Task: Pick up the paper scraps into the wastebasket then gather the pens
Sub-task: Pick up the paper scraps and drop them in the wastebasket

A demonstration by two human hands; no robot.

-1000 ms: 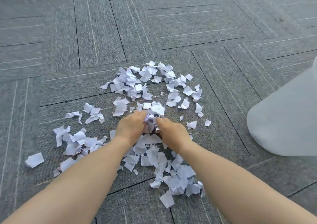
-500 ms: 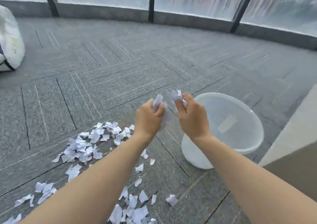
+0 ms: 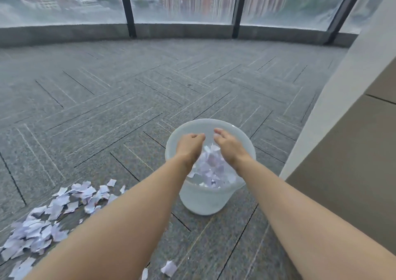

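Observation:
A translucent white wastebasket [image 3: 205, 200] stands on the grey carpet in the middle of the view. Both hands hover over its mouth. My left hand [image 3: 189, 145] and my right hand [image 3: 228, 145] have loosened fingers and hold nothing. Between and below them a bunch of white paper scraps [image 3: 211, 165] is falling into the basket. More paper scraps [image 3: 53, 217] lie spread on the carpet at the lower left, and a single scrap [image 3: 169, 268] lies near the bottom edge. No pens are in view.
A pale wall edge and a brown panel [image 3: 347, 172] rise close on the right of the basket. A curved glass window wall [image 3: 184, 3] with dark posts closes off the far side of the carpet [image 3: 128, 99].
Both hands carried a handful of scraps from the pile to above the basket, then opened; the scraps now drop inside. The view swung up and to the right.

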